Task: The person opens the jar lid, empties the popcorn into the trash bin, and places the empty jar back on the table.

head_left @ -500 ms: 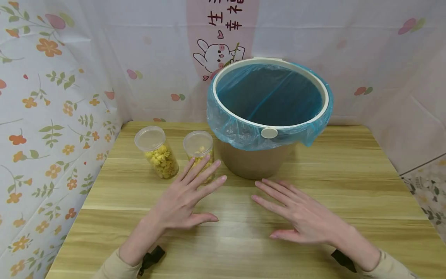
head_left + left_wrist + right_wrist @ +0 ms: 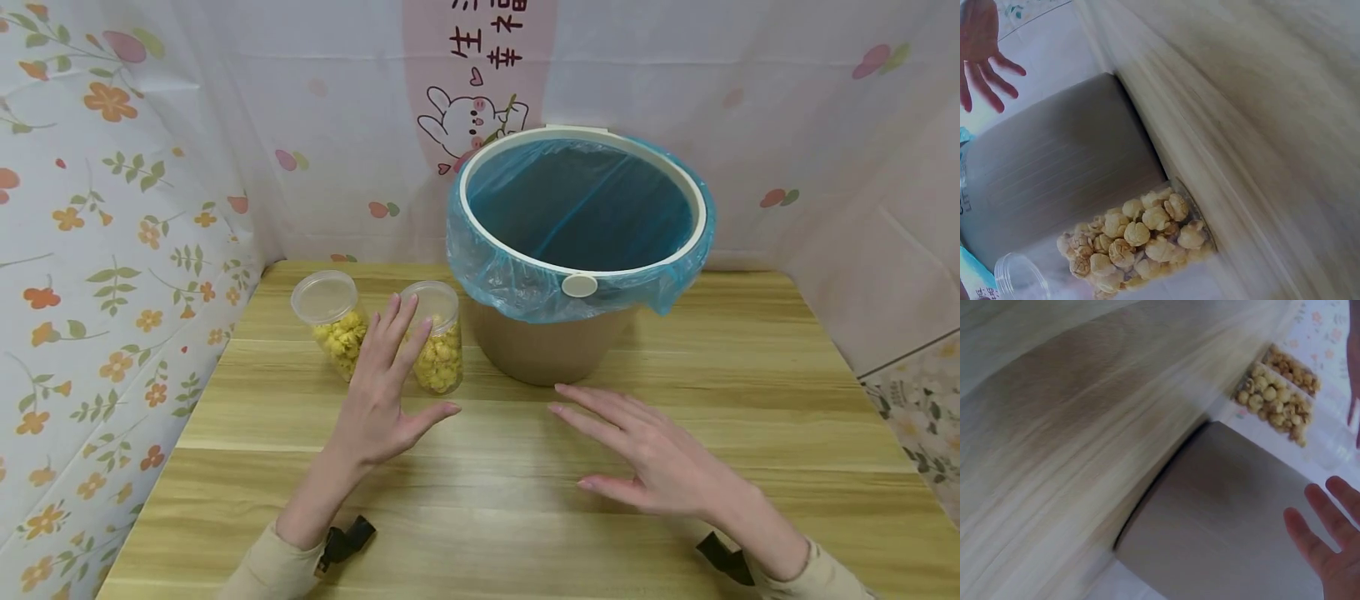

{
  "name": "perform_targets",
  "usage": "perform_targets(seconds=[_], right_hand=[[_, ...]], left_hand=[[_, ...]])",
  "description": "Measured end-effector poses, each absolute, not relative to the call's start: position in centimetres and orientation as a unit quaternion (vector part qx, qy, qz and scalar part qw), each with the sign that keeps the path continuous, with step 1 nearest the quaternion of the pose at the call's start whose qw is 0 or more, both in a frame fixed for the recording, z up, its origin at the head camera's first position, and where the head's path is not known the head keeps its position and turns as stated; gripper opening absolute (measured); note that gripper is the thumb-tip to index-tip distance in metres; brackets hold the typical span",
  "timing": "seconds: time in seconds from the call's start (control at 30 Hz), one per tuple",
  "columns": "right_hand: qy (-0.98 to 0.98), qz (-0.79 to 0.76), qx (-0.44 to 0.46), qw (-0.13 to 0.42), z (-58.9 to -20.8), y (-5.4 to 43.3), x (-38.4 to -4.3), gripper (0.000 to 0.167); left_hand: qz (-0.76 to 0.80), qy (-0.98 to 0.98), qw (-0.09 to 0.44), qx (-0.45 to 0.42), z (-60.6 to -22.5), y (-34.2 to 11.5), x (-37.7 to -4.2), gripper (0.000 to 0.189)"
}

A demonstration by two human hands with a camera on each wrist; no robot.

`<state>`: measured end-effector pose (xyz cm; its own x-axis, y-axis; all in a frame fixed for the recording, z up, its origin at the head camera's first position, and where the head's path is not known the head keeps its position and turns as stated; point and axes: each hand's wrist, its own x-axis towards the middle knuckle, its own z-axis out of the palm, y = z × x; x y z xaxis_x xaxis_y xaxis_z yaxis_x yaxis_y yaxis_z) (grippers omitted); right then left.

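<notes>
Looking at the head view first: left hand [image 2: 375,408] has shifted left and tilted up vs 0.5 s ago, uncovering more of the right popcorn jar [image 2: 438,362] and now overlapping part of the left popcorn jar [image 2: 341,340]. Its fingers are straight, thumb wide out, nothing held; can't tell if they brush either jar. Right hand [image 2: 660,467] sits in about the same spot, fingers a bit closer together, thumb apart, also holding nothing, in front of the bin [image 2: 551,346] with its blue liner [image 2: 510,287]. The 2 jars stand upright on the bench [image 2: 480,508], left of the bin, same places as before. So only hands changed; no jar is gripped or lifted, and the left hand is the closer of the 2. Left wrist view: 1 jar near the camera, bin behind it, right hand open at upper left; no grip on the visible part of the jar. Right wrist view: right fingers spread over the bin's side in frame, contact unclear; 2 jars beyond, side by side.
</notes>
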<state>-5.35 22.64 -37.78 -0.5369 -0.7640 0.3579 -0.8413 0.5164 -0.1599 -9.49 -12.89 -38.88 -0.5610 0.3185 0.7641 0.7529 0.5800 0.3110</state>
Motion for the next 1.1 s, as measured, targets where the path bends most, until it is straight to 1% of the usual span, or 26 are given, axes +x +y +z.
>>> perform_targets(seconds=[0.13, 0.27, 0.37, 0.5, 0.6, 0.7, 0.87, 0.97, 1.1], right_hand=[[-0.859, 0.185, 0.460, 0.128, -37.5, 22.6, -5.6, 0.070], [-0.851, 0.219, 0.455, 0.142, -37.3, 22.4, -5.9, 0.064], [-0.841, 0.251, 0.455, 0.153, -37.3, 22.3, -6.2, 0.063], [-0.830, 0.289, 0.449, 0.162, -37.1, 22.2, -6.5, 0.062], [-0.826, 0.311, 0.442, 0.163, -37.0, 22.2, -6.7, 0.061], [-0.822, 0.323, 0.438, 0.166, -37.0, 22.2, -6.7, 0.061], [-0.823, 0.332, 0.428, 0.169, -36.8, 22.0, -6.8, 0.061], [-0.821, 0.346, 0.421, 0.171, -36.7, 22.0, -6.8, 0.061], [-0.817, 0.360, 0.414, 0.177, -36.5, 22.0, -6.8, 0.060]], left_hand=[[-0.350, -0.835, 0.318, -0.281, -39.1, -12.6, -9.9, 0.096], [-0.393, -0.852, 0.266, -0.222, -39.3, -12.3, -10.3, 0.108], [-0.427, -0.860, 0.224, -0.170, -39.3, -12.2, -10.4, 0.116], [-0.474, -0.852, 0.189, -0.116, -39.3, -11.9, -10.8, 0.127], [-0.520, -0.836, 0.155, -0.085, -39.5, -11.6, -11.2, 0.132], [-0.547, -0.828, 0.110, -0.049, -39.8, -11.5, -11.6, 0.129], [-0.553, -0.832, 0.050, -0.008, -40.5, -11.4, -12.2, 0.115], [-0.559, -0.829, 0.031, 0.001, -40.7, -11.3, -12.4, 0.108], [-0.567, -0.824, 0.025, 0.003, -40.9, -11.2, -12.5, 0.102]])
